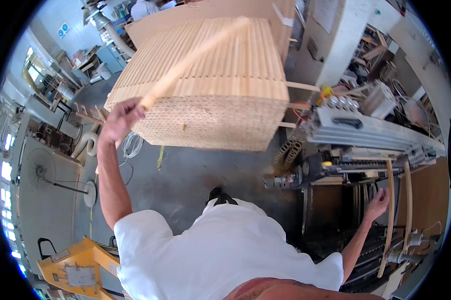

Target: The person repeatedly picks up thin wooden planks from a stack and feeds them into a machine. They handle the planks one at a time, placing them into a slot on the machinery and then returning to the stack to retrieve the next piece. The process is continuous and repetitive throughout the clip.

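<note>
My left hand [121,121] is closed around the near end of a pale wooden strip [180,68]. The strip slants up and to the right over a large stack of similar wooden strips [210,120], blurred toward its far end. The stack's cut ends face me, and one short piece [182,127] pokes out of that face. Off to the right, my right hand [377,205] is loosely open beside another wooden strip [389,220] on the machine, with a small gap showing between them. A second strip [408,200] runs alongside that one.
A machine with a metal beam [370,132] and coiled hoses [288,152] stands at the right. Brown board [285,37] rises behind the stack. At lower left is a yellow pallet truck [78,267], and farther up a standing fan [89,194]. White cable [132,145] lies on the floor.
</note>
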A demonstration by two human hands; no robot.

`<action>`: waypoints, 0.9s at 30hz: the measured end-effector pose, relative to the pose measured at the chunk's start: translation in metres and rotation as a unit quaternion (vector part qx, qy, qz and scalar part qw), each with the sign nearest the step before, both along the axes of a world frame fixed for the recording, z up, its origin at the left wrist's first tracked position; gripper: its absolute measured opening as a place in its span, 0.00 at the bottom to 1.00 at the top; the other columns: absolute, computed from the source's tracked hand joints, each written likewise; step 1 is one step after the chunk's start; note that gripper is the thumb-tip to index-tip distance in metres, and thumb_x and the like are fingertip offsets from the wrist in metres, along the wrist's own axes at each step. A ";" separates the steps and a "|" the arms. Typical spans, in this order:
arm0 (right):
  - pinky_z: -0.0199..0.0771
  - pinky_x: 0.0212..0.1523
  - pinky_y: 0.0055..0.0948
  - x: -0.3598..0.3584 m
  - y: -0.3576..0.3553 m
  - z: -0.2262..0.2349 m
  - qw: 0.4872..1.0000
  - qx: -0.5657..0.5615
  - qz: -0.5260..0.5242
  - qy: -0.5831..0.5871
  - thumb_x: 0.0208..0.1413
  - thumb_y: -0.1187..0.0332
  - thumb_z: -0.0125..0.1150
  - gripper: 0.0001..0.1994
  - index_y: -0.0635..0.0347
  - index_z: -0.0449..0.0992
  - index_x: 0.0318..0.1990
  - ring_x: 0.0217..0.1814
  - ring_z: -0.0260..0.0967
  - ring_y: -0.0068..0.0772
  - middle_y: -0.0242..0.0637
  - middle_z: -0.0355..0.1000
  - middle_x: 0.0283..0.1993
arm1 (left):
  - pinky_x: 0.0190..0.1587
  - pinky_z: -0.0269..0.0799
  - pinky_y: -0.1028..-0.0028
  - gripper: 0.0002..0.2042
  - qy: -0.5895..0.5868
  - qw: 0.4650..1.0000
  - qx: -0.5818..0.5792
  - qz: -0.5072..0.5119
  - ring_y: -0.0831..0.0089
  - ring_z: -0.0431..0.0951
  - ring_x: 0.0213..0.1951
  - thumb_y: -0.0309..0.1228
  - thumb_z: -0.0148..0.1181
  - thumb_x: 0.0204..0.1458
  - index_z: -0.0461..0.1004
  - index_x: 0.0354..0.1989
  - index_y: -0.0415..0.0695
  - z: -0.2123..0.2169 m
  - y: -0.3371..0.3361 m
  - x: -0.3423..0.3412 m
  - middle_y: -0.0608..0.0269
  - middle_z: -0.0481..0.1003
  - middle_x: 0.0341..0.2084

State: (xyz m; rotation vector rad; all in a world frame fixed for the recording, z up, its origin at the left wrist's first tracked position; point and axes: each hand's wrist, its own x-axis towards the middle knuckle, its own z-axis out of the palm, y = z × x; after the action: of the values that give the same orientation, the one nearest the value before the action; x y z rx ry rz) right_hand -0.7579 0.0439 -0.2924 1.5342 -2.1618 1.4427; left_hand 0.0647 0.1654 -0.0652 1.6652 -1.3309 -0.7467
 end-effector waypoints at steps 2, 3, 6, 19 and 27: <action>0.76 0.48 0.32 0.080 0.001 -0.004 0.997 -0.007 0.064 -0.034 0.63 0.66 0.59 0.17 0.70 0.75 0.53 0.45 0.76 0.37 0.47 0.77 0.47 | 0.41 0.69 0.74 0.20 -0.075 0.993 0.010 0.092 0.77 0.71 0.34 0.37 0.60 0.58 0.76 0.51 0.33 0.003 -0.019 0.066 0.66 0.75 0.32; 0.75 0.48 0.32 0.118 0.003 -0.005 0.995 0.003 0.090 -0.050 0.63 0.67 0.59 0.16 0.70 0.75 0.52 0.45 0.75 0.34 0.46 0.77 0.47 | 0.41 0.69 0.73 0.19 -0.107 0.985 0.018 0.135 0.77 0.72 0.33 0.37 0.59 0.57 0.77 0.50 0.33 0.005 -0.034 0.096 0.65 0.76 0.31; 0.74 0.45 0.30 0.204 0.001 -0.050 0.984 0.073 0.136 -0.085 0.63 0.70 0.59 0.14 0.70 0.76 0.51 0.42 0.74 0.32 0.43 0.77 0.43 | 0.40 0.71 0.73 0.18 -0.161 0.965 0.011 0.206 0.76 0.73 0.32 0.37 0.57 0.54 0.80 0.44 0.33 0.007 -0.083 0.201 0.63 0.77 0.29; 0.78 0.42 0.33 0.403 0.127 -0.208 0.915 0.354 0.189 -0.027 0.49 0.69 0.64 0.12 0.68 0.79 0.38 0.40 0.80 0.46 0.50 0.79 0.33 | 0.49 0.75 0.60 0.24 -0.338 0.903 0.142 0.222 0.48 0.80 0.46 0.47 0.58 0.47 0.81 0.41 0.36 -0.087 -0.279 0.484 0.39 0.79 0.41; 0.76 0.42 0.40 0.415 0.203 -0.193 0.888 0.451 0.057 -0.072 0.48 0.68 0.63 0.12 0.66 0.80 0.39 0.40 0.78 0.55 0.54 0.77 0.33 | 0.42 0.75 0.56 0.19 -0.442 0.864 0.159 0.180 0.50 0.79 0.40 0.43 0.51 0.55 0.79 0.38 0.39 -0.132 -0.362 0.527 0.44 0.79 0.37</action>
State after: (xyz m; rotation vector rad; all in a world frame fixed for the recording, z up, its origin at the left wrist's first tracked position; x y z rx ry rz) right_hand -0.3427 0.2469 -0.4850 1.8299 -3.1163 0.5312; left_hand 0.5916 -0.1971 -0.1968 2.6062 -1.4393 0.0868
